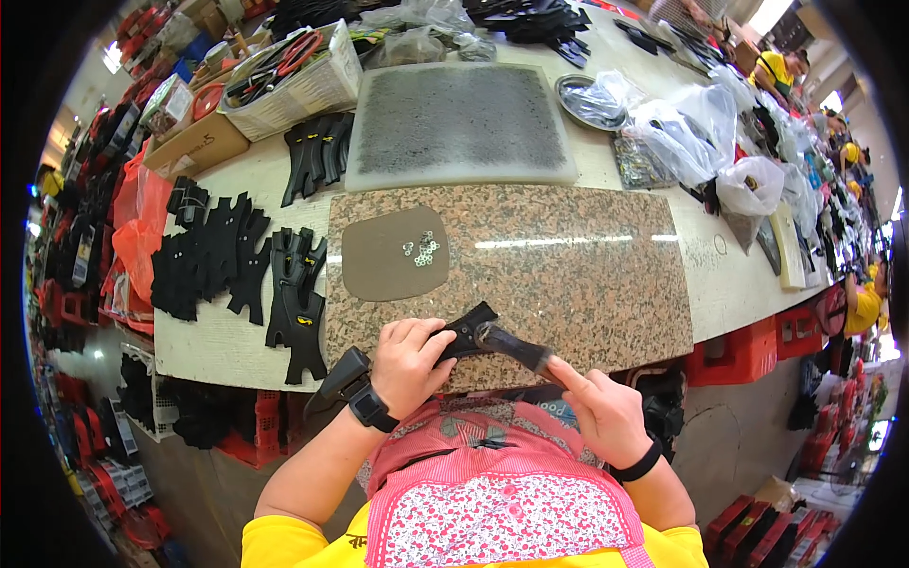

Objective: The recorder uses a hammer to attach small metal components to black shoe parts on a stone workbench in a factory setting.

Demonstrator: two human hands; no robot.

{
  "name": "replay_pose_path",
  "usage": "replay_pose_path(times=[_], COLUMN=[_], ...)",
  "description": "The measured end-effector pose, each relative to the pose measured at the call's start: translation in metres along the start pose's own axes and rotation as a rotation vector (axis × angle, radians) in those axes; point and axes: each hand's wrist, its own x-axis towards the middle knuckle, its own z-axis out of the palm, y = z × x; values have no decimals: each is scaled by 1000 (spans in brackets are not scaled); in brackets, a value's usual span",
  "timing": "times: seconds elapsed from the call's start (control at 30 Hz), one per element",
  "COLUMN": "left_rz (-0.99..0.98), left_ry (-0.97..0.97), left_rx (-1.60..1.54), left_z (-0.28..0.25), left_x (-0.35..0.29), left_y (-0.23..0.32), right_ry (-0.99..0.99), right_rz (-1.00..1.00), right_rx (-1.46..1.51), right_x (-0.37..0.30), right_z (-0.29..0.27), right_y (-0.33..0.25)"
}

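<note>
My left hand (412,362) rests on the granite slab, its fingers bent over the near end of a black shaped piece (463,333) and gripping it. The piece lies tilted, its far tip pointing up and right. My right hand (602,413) is wrapped round the handle of a dark hammer (519,348), index finger stretched along it. The hammer's head is over the right side of the piece; I cannot tell whether they touch. Beyond my left hand, several small silvery rings (425,250) lie on a brown mat (374,260).
The speckled granite slab (587,275) sits on a pale table (724,303). Black pieces (298,303) lie in stacks to the left. Behind stand a grey-topped translucent block (459,123), a white tool basket (317,90), a round metal tray (587,104) and plastic bags (696,133).
</note>
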Motion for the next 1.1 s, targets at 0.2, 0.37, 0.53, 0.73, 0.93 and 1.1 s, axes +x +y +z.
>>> replay_pose_path(times=[0.2, 0.37, 0.53, 0.73, 0.93, 1.1], left_rz=[0, -20, -29, -60, -253, -444], left_ry=[40, 6, 25, -13, 232, 413], left_rx=[-37, -52, -29, 11, 194, 542], left_z=[1, -1, -1, 0, -97, -170], left_x=[0, 6, 1, 1, 5, -7], left_y=[-2, -2, -1, 4, -31, -141], right_ry=[296, -43, 201, 73, 228, 262], right_rz=[-13, -2, -89, 92, 263, 304], right_rx=[583, -109, 97, 90, 400, 521], right_x=[-9, 25, 21, 20, -7, 2], right_z=[6, 12, 15, 30, 44, 35], right_y=[-9, -3, -3, -2, 30, 21])
